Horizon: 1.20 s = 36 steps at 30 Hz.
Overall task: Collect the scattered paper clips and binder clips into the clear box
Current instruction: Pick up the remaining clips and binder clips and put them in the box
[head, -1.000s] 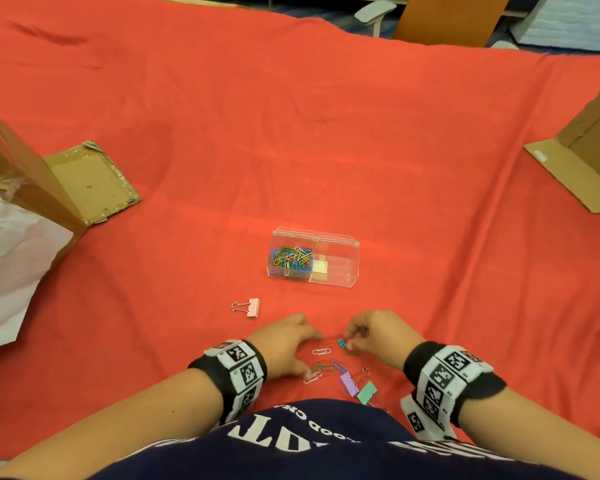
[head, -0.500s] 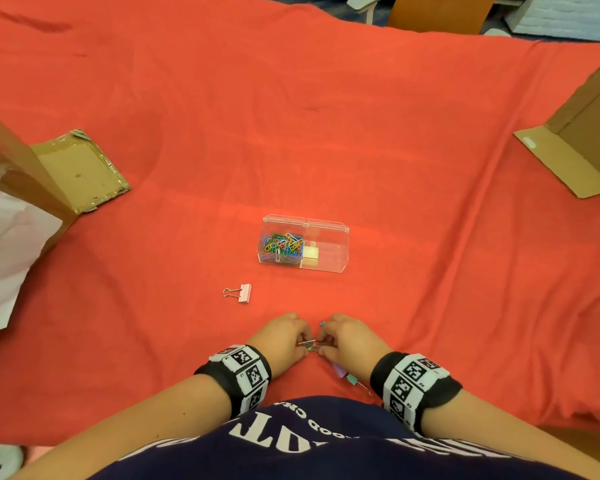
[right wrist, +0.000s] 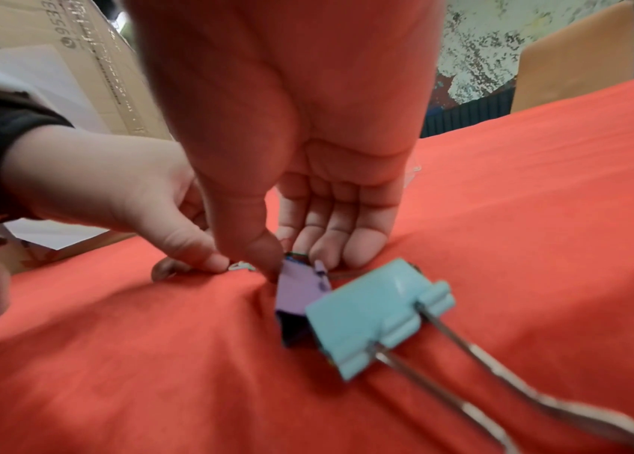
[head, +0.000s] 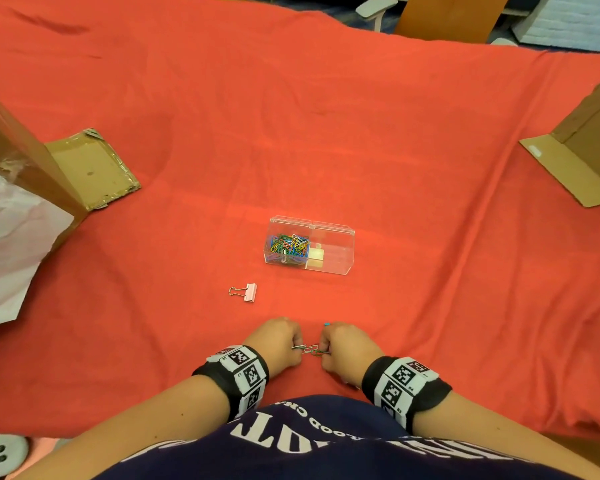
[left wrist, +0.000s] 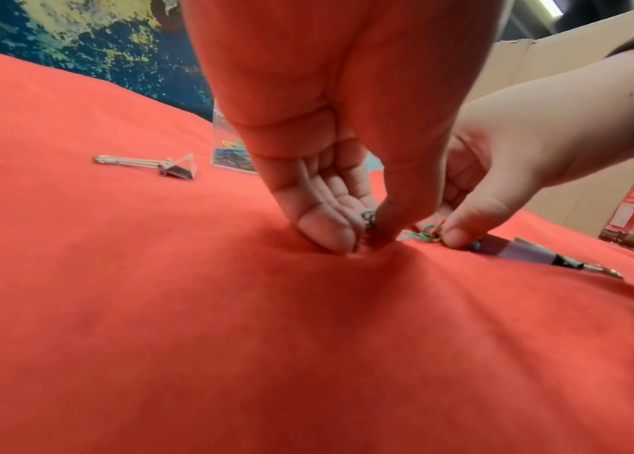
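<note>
Box [head: 311, 244] already held many clips; your left hand [head: 277, 341] and right hand [head: 347, 348] pinched paper clips [head: 310, 349] at the cloth's near edge (pink binder clip [head: 245, 292], purple and blue ones remained).

- Plain orange-red cloth [head: 326, 133] across the whole table.
- Clear plastic box [head: 333, 251] with blue, green, yellow, red and white paper clips [head: 286, 247].
- Pale pink binder clip [head: 249, 292], silver wire handles.
- Light teal binder clip [right wrist: 369, 310] beside lilac-purple binder clip [right wrist: 299, 295].
- Black wristbands [head: 400, 384] with black-and-white square-code tags.
- Navy shirt [head: 309, 445], white lettering.
</note>
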Available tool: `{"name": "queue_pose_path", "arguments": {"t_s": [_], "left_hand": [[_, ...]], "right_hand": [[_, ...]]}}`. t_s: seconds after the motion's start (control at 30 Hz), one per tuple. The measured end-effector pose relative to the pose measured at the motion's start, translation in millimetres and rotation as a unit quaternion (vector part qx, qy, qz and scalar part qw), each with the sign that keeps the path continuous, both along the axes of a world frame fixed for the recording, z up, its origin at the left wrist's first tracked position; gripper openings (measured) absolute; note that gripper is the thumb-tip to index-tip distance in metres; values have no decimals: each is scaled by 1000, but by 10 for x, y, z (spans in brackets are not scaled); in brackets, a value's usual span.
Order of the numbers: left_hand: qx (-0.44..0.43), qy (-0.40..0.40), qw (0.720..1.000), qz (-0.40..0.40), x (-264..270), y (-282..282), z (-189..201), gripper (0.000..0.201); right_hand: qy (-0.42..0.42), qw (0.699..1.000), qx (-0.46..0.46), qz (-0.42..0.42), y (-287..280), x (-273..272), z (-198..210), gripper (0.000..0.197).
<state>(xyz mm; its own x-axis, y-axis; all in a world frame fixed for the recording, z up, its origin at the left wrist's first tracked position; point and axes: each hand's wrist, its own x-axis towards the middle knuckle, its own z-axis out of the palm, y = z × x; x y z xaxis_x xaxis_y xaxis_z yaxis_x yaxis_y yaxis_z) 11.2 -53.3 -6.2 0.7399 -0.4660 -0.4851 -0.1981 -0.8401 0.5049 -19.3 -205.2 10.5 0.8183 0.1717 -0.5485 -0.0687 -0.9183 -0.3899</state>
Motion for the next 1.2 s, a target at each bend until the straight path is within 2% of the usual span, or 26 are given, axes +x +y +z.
{"name": "queue_pose_path", "arguments": {"t_s": [0.13, 0.23, 0.37, 0.5, 0.57, 0.63, 0.73, 0.87, 0.97, 1.03, 1.13, 1.2], "left_hand": [[4, 2, 1000, -29, 25, 46, 35, 15], [-27, -5, 999, -21, 118, 100, 121, 13], [-72, -48, 996, 38, 372, 194, 239, 11], [-111, -73, 984, 118, 699, 227, 338, 8], [-131, -80, 975, 159, 839, 211, 390, 5], [-138, -95, 968, 187, 959, 191, 424, 6], [-134, -116, 962, 206, 1103, 159, 468, 8], [-120, -136, 961, 208, 1219, 130, 533, 14], [-105, -144, 968, 174, 1217, 150, 563, 28], [-105, -144, 971, 161, 1165, 181, 552, 24], [-94, -134, 976, 142, 1028, 251, 456, 11], [-64, -114, 985, 114, 930, 294, 367, 12]], "right_hand": [[9, 1000, -6, 29, 27, 17, 30, 11], [36, 999, 14, 19, -6, 82, 74, 12], [3, 997, 64, -36, -49, 298, 186, 13], [-43, 983, 131, -124, -14, 658, 317, 17], [-64, 975, 142, -157, 9, 854, 359, 25], [-87, 973, 134, -165, 49, 1020, 396, 24], [-113, 976, 102, -155, 141, 1207, 453, 27], [-155, 974, 86, -142, 228, 1378, 508, 9], [-165, 977, 74, -112, 214, 1407, 493, 30], [-165, 980, 71, -87, 183, 1347, 465, 34], [-172, 982, 60, -42, 131, 1133, 444, 19], [-131, 989, 63, 7, 93, 936, 423, 15]]}}
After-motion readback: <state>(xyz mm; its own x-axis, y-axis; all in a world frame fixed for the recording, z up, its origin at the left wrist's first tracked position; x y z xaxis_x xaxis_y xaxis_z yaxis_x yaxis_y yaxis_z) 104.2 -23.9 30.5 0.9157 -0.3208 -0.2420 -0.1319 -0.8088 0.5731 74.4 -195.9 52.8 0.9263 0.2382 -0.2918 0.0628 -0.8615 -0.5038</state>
